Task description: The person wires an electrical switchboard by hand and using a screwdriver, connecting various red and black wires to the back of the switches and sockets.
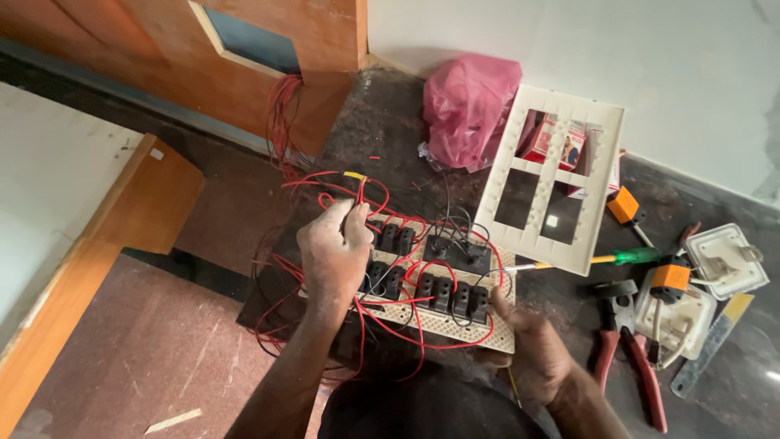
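A cream switch plate [455, 325] lies face down on the dark stone counter, its back fitted with several black switch modules [443, 293] and looped with red wires [390, 305]. My left hand [333, 252] pinches a red wire [360, 191] with a yellow tip over the plate's far left corner. My right hand [532, 345] grips the plate's near right edge and steadies it.
A white cover frame [508, 175] leans on small boxes behind the plate. A pink plastic bag [467, 106] sits at the back. At the right lie a green-handled screwdriver [626, 257], red-handled pliers [630, 358], white light fittings [723, 260] and orange parts [670, 279]. Red wires hang from a wooden panel [280, 122].
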